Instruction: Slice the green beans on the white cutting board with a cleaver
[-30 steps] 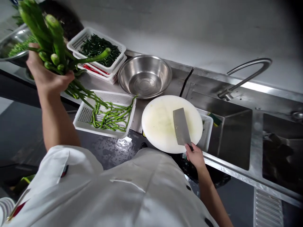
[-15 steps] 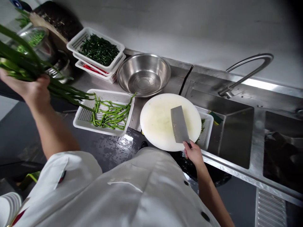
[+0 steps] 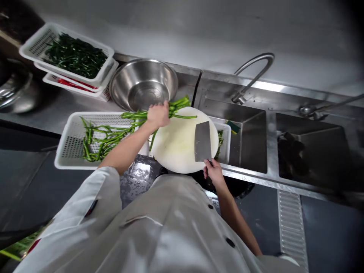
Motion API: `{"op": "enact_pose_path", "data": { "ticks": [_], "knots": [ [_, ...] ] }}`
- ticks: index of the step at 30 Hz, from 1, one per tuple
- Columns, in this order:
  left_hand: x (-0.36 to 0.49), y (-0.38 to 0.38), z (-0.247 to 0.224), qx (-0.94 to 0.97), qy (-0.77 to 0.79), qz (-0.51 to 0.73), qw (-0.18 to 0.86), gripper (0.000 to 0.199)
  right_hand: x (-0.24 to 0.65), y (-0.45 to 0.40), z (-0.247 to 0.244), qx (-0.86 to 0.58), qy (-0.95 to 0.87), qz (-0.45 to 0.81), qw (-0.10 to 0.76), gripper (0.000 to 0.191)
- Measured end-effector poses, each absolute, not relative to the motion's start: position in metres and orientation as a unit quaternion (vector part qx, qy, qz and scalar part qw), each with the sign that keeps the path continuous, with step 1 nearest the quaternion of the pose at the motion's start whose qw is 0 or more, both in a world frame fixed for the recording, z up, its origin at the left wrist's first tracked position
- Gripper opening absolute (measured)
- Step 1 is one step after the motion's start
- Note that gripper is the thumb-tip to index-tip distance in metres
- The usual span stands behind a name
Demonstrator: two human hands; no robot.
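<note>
My left hand (image 3: 159, 114) is wrapped round a bunch of long green vegetables (image 3: 179, 107), over the upper left edge of a round white chopping board (image 3: 178, 148). Some of the bunch's thin ends spread left above a white basket (image 3: 64, 146) that holds loose green beans (image 3: 106, 141). At the board's lower right edge, my right hand (image 3: 214, 171) grips the handle of a cleaver (image 3: 203, 141). Its wide blade lies over the right part of the board.
A steel bowl (image 3: 145, 89) stands behind the board. Stacked white baskets (image 3: 109, 60) with dark green and red pieces are at the back left. Right are two sinks (image 3: 251, 146), a curved tap (image 3: 256, 76), a sponge (image 3: 233, 127) and a small basket (image 3: 226, 142).
My left hand has come from the far left to the board, bringing green vegetables. My right hand still holds the cleaver over the board. The view has shifted to the right.
</note>
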State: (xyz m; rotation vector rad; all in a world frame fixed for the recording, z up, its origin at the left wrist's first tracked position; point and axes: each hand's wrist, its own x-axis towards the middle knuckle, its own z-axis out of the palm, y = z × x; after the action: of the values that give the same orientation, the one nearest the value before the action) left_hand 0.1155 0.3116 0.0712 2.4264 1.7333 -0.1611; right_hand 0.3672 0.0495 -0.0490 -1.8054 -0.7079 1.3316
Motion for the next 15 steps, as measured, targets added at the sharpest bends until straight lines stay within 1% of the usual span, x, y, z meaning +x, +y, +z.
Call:
{"op": "enact_pose_path", "data": {
  "ticks": [1, 3, 7, 9, 13, 14, 15],
  "knots": [
    [0.139, 0.318, 0.057, 0.815, 0.572, -0.056, 0.073, 0.062, 0.368, 0.047, -0.049, -0.71, -0.26, 0.519, 0.398, 0.048],
    [0.174, 0.33, 0.029, 0.823, 0.56, -0.069, 0.073, 0.056, 0.372, 0.042, -0.047, -0.715, -0.232, 0.509, 0.419, 0.047],
    [0.199, 0.357, -0.009, 0.833, 0.534, -0.111, 0.096, 0.06, 0.385, 0.026, -0.044, -0.721, -0.218, 0.503, 0.423, 0.042],
    [0.197, 0.368, -0.017, 0.836, 0.528, -0.115, 0.102, 0.068, 0.392, 0.017, -0.044, -0.722, -0.227, 0.504, 0.416, 0.039],
    [0.178, 0.358, -0.019, 0.85, 0.516, -0.071, 0.08, 0.101, 0.405, 0.004, -0.048, -0.719, -0.27, 0.508, 0.39, 0.038],
    [0.171, 0.345, -0.017, 0.851, 0.518, -0.051, 0.068, 0.105, 0.408, 0.003, -0.05, -0.719, -0.28, 0.509, 0.382, 0.037],
    [0.163, 0.329, -0.017, 0.849, 0.524, -0.033, 0.058, 0.104, 0.411, 0.002, -0.051, -0.719, -0.289, 0.51, 0.374, 0.037]
  ]
}}
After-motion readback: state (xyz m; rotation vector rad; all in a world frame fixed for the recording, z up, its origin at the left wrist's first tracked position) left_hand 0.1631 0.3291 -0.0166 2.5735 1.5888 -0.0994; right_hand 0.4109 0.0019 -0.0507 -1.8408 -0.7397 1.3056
